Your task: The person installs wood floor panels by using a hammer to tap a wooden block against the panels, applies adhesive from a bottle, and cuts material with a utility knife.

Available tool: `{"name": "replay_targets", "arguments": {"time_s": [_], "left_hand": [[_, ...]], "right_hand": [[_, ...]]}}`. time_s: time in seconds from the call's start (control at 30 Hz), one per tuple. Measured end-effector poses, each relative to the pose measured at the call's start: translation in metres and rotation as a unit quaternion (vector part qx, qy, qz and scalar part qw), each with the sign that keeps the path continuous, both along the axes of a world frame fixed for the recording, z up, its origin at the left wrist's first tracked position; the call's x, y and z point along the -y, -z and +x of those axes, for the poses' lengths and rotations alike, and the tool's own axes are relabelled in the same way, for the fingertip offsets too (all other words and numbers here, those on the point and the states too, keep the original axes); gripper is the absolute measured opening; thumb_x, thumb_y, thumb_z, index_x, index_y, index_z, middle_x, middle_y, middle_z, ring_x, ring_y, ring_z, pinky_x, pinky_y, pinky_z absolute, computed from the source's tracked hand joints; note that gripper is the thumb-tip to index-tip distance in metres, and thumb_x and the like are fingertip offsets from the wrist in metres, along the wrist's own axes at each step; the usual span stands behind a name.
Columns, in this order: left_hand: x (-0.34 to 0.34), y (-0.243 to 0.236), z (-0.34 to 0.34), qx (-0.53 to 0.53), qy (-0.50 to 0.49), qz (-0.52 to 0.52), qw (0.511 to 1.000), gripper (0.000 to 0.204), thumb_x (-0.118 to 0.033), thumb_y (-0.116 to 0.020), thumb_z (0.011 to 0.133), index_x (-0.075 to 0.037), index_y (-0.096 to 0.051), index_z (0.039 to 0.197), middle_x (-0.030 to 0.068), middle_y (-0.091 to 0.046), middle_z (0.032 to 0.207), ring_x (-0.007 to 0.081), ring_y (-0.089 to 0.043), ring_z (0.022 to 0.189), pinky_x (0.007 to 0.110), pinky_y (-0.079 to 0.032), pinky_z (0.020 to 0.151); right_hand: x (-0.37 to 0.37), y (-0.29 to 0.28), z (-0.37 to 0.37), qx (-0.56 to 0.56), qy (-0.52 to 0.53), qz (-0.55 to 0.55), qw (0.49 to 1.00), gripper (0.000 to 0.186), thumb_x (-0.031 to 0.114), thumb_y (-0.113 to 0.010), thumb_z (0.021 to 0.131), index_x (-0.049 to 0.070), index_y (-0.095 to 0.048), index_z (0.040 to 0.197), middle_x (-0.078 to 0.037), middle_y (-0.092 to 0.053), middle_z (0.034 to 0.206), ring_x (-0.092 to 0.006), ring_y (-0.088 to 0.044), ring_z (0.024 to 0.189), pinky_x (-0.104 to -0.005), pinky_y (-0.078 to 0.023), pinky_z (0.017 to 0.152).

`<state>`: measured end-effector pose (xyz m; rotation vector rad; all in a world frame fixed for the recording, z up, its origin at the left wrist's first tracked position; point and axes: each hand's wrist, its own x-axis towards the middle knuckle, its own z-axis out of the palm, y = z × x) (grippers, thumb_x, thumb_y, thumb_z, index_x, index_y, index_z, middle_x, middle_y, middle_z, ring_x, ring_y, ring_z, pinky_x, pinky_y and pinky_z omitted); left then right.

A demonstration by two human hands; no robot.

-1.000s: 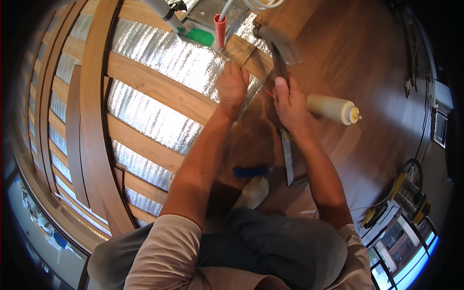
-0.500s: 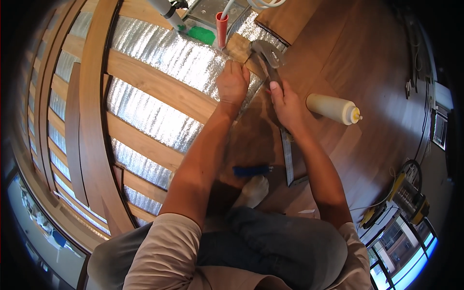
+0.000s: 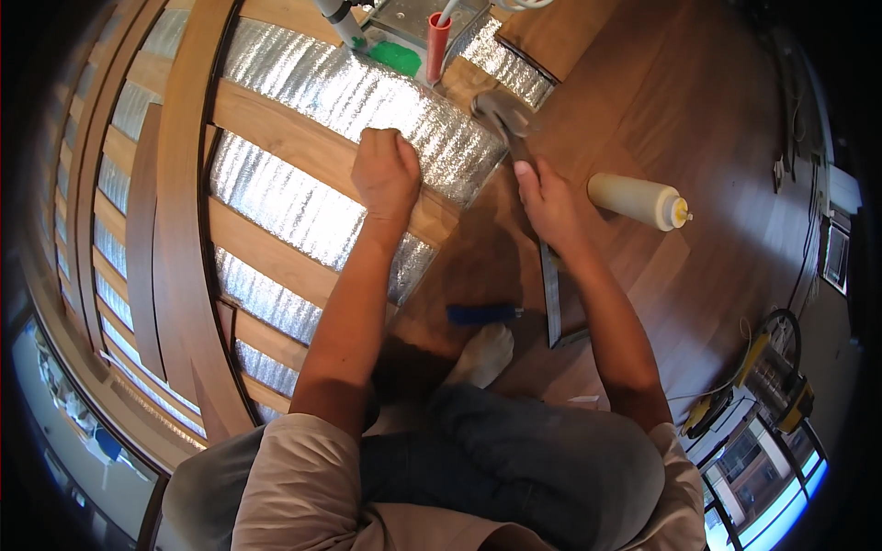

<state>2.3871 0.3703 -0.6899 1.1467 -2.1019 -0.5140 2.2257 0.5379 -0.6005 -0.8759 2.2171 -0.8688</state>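
My left hand (image 3: 386, 174) is closed, raised over the silver foil underlay (image 3: 285, 64) and wooden battens (image 3: 257, 110); anything inside its fingers is hidden. My right hand (image 3: 551, 207) grips a hammer, its metal head (image 3: 496, 110) slightly blurred beside a short wooden piece (image 3: 464, 78) at the edge of the laid floorboards (image 3: 634, 110). A cream squeeze bottle (image 3: 625, 197) lies right of that hand. A metal square (image 3: 551, 303) and a blue tool (image 3: 482, 314) lie on the boards below. A red tube (image 3: 436, 46) with a white hose stands beyond, beside a green patch.
Loose long planks (image 3: 175, 239) run along the left. A yellow-and-black machine (image 3: 781, 395) with a cord sits at lower right. A white pipe (image 3: 344, 28) is at the top, and my bent knees fill the lower middle.
My left hand has moved left and slightly down from the short wooden piece onto the foil area. The hammer head has dropped lower. The view has shifted slightly.
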Motion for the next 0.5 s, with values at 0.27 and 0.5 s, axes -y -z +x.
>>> {"name": "replay_targets", "arguments": {"time_s": [0.27, 0.5], "left_hand": [[0.008, 0.008, 0.009, 0.003, -0.043, 0.04, 0.998, 0.007, -0.012, -0.058, 0.096, -0.006, -0.062, 0.093, 0.0134, -0.059, 0.093, 0.0346, -0.06, 0.081, 0.044, -0.049, 0.069], [0.013, 0.011, 0.012, 0.024, -0.035, 0.039, 0.998, 0.007, -0.012, -0.06, 0.094, -0.007, -0.064, 0.093, 0.0126, -0.059, 0.091, 0.034, -0.061, 0.08, 0.044, -0.05, 0.068]], "right_hand": [[-0.01, 0.008, 0.005, 0.034, 0.026, -0.073, 0.996, 0.039, 0.038, -0.052, 0.106, 0.002, -0.057, 0.121, -0.019, -0.066, 0.081, -0.0345, -0.065, 0.073, -0.0414, -0.051, 0.07], [-0.006, 0.002, 0.027, 0.165, 0.064, -0.129, 0.976, 0.041, 0.038, -0.044, 0.11, -0.001, -0.056, 0.107, 0.0, -0.051, 0.072, -0.0062, -0.044, 0.051, -0.0234, -0.037, 0.046]]}}
